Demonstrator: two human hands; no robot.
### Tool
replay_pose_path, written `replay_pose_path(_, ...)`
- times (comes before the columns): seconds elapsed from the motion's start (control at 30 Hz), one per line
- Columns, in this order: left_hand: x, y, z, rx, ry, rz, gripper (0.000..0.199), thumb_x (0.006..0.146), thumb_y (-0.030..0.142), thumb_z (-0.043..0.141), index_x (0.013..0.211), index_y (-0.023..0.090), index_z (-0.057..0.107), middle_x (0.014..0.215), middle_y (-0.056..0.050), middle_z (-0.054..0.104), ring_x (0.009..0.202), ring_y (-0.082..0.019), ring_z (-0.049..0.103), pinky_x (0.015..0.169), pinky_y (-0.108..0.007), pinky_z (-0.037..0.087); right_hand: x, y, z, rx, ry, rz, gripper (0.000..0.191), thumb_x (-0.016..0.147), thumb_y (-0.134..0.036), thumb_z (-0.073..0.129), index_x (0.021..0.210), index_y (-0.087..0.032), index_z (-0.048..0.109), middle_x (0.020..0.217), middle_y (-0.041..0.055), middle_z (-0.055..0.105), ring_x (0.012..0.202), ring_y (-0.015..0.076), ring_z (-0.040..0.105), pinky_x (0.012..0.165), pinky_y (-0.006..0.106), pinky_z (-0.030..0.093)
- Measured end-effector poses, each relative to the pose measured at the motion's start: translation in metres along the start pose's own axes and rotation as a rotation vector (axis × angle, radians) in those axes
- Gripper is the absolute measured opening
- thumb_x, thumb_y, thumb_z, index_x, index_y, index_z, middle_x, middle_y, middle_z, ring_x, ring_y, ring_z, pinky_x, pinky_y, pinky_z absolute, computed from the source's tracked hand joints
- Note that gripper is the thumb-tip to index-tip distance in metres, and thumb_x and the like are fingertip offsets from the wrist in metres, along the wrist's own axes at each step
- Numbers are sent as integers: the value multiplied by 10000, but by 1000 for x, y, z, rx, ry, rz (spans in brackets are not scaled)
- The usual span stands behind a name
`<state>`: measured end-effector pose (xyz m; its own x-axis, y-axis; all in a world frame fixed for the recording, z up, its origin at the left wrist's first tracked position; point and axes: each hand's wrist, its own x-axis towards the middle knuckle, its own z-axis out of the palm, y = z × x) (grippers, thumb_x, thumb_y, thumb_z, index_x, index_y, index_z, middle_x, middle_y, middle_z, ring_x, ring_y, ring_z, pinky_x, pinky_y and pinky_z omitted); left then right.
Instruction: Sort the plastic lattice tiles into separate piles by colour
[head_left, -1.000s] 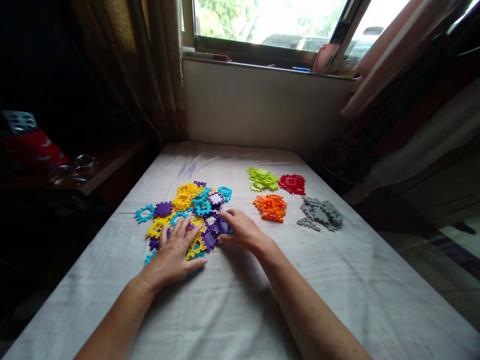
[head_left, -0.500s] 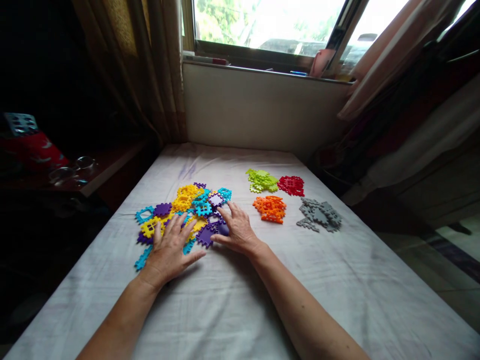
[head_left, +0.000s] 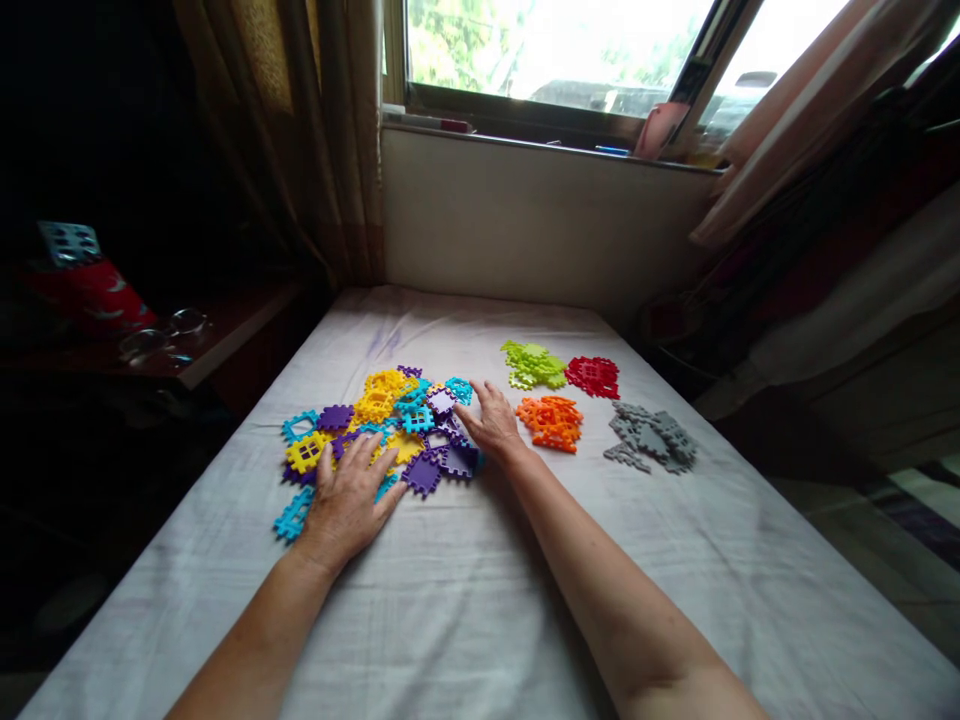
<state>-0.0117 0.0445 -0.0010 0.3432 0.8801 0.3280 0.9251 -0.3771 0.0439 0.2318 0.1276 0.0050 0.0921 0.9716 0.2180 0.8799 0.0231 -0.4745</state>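
My left hand [head_left: 351, 495] lies open, fingers spread, over the near side of a mixed pile of flat plastic interlocking tiles. Beside its fingers are a yellow window tile [head_left: 306, 453], a blue tile [head_left: 293, 514] and a purple tile [head_left: 422, 474]. My right hand [head_left: 490, 422] is open at the pile's right edge, fingers apart, near a purple tile [head_left: 459, 460] and a blue tile [head_left: 458, 390]. Some tiles under the left hand are hidden. Neither hand grips a tile.
Single-colour piles lie to the right: lime green tiles [head_left: 534, 366], red tiles [head_left: 593, 376], orange tiles [head_left: 551, 423] and grey tiles [head_left: 651, 437]. A white sheet [head_left: 450, 620] covers the surface. Eyeglasses [head_left: 165, 337] and a red container [head_left: 101, 297] sit on a dark side table at left.
My right hand has shifted away from me along the pile's right edge, uncovering purple tiles. My left hand stays over the pile, its thumb now nearer the tiles. The view has turned slightly left.
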Motion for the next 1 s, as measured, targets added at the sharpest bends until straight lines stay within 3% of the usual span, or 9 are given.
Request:
replay_pose_path(0.17,1,-4,-2,6,33,-42,395,935,374,501,1274,228,642,1415,-143,584,1342,-337,496,1151,-658,226,22,-16,7,-52,-132,61,663,927,-620,497,1478,-252,459,1524,170,429,1416,315,386,1141,517,272)
replay_pose_path(0.43,2,-9,-1,-15,5,-134,710,870,582,548,1459,193,470,1533,-168,445,1420,-363,391,1151,-667,217,-5,-45,27,30,-102,-97,601,906,-573,574,1414,-254,538,1442,129,544,1357,299,452,1137,484,295)
replay_pose_path(0.57,1,-8,0,-6,-20,-126,720,863,600,551,1466,216,463,1551,-160,421,1427,-366,378,1157,-668,192,-13,-39,23,170,-119,-156,431,937,-429,575,1334,-264,618,1308,74,665,1296,263,532,1109,429,371)
replay_pose_path(0.77,1,-2,-3,-1,-21,-90,632,857,557,595,1402,243,544,1539,-159,439,1423,-363,387,1165,-679,133,-24,-14,-1,300,15,-164,220,937,-260,565,1041,-240,757,1152,58,735,1114,186,647,1030,323,451)
replay_pose_path(0.9,2,1,-5,-7,-23,-73,583,867,530,590,1376,246,571,1528,-156,453,1420,-354,394,1171,-669,128,-38,-24,-10,156,-5,-164,202,891,-349,661,1034,-245,758,1087,64,738,1056,207,642,970,327,457)
replay_pose_path(1.0,2,2,-5,-10,-21,-72,574,869,508,597,1377,242,569,1526,-162,455,1417,-351,398,1169,-670,140,-46,-41,-9,6,-42,-131,328,837,-501,707,1017,-231,755,1049,88,722,1035,240,619,934,355,446)
